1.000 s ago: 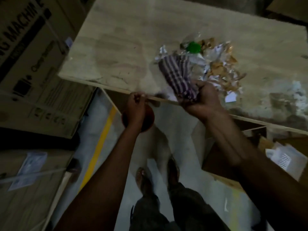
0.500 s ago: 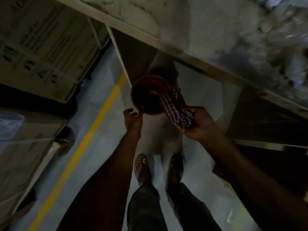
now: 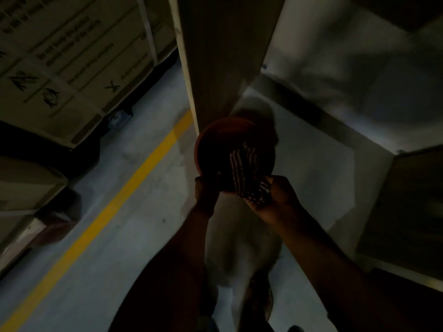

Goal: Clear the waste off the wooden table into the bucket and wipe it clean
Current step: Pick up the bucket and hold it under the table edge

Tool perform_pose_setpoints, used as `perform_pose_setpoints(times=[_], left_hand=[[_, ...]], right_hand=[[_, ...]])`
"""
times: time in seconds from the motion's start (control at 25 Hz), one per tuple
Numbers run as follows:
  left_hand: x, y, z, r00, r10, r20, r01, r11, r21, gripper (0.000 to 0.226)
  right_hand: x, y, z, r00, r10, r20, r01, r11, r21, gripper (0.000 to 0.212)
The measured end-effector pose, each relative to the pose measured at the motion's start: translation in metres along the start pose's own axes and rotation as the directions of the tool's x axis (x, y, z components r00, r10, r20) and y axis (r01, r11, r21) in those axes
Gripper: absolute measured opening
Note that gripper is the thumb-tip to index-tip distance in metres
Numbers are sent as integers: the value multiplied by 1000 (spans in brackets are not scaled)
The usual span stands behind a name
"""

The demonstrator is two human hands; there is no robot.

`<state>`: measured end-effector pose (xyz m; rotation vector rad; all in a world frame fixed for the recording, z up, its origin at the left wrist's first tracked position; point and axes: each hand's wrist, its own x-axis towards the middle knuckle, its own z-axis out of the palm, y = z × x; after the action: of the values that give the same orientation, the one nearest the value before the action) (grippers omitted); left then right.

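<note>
Darkness is hiding the inside of the bucket. Blur is making the print on the cardboard box unreadable.

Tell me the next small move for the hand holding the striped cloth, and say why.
Probably lift the striped cloth up out of the bucket. The right hand grips it with its end hanging inside the bucket's mouth, while the left hand holds the near rim. The wiping needs that cloth, so it likely should not drop in.
</note>
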<state>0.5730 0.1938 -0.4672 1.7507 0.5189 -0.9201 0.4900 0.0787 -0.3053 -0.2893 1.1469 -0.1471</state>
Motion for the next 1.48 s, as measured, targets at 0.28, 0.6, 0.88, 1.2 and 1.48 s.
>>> perform_pose_setpoints(times=[0.28, 0.6, 0.88, 1.2, 1.48], left_hand=[[-55, 37, 11, 993, 41, -110, -32, 997, 76, 23], [-269, 105, -41, 937, 349, -36, -304, 860, 410, 41], [-409, 160, -84, 884, 460, -89, -354, 781, 515, 37], [-481, 188, -56, 982, 188, -17, -166, 903, 396, 43], [-532, 179, 22, 988, 151, 20, -150, 941, 302, 17]], right_hand=[[-25, -6, -10, 988, 37, -149, -48, 997, -66, 19], [-174, -19, 2, 985, 165, 50, -171, 976, 134, 32], [-331, -27, 11, 990, 99, 101, -87, 989, -122, 44], [-433, -104, -20, 838, -538, 91, 481, 651, -588, 36], [-445, -232, -96, 513, -845, 150, 588, 218, -779, 36]])
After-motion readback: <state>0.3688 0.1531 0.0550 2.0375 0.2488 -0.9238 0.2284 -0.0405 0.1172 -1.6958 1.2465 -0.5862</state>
